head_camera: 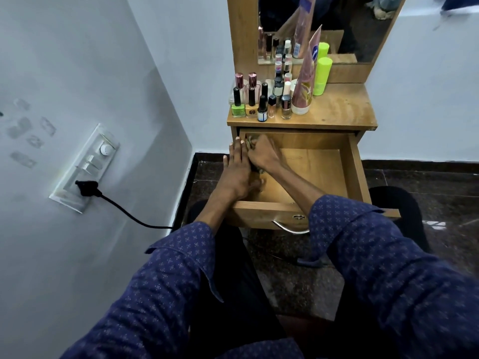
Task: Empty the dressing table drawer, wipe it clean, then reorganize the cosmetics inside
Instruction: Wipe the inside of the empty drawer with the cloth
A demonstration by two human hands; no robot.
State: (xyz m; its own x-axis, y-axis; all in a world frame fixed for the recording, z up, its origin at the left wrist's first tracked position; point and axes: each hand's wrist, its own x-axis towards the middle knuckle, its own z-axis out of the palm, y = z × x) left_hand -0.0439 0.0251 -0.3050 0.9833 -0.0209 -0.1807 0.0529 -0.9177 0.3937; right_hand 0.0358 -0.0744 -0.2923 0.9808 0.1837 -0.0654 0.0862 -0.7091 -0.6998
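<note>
Wiping seems in hand: the right hand (261, 154) clutches what looks like a cloth (250, 143) in the drawer (352, 172) corner, the left hand (238, 169) lies flat beside it; next, restocking cosmetics (269, 99).

In the drawer (350, 164), a greenish cloth (251, 143) is largely covered by the right hand (263, 154), its grip left unclear, while above the drawer the mirror (363, 27) is cut off by the top edge and bottle labels are unreadable.
</note>
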